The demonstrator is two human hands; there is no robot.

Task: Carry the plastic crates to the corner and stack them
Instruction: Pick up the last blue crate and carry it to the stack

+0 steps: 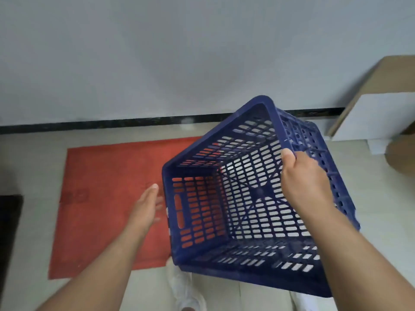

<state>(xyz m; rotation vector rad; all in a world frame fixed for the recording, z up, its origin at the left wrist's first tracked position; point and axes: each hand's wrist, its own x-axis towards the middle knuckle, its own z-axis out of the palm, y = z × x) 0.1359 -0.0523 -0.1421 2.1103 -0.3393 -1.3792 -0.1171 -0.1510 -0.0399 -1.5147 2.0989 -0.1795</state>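
A dark blue slotted plastic crate (235, 198) hangs tilted in the air, its open top facing me and its base turned to the right. My right hand (303, 178) grips the crate's right rim, thumb inside and fingers outside. My left hand (147, 208) is flat and open just beside the crate's left wall, next to a handle slot; whether it touches the wall I cannot tell. The crate is empty.
A red mat (107, 198) lies on the pale tiled floor below the crate, in front of a white wall with a black skirting strip (112, 124). A white-and-wood cabinet (377, 108) stands at the right. A dark object (9, 221) sits at the left edge. White shoes (186, 290) show below.
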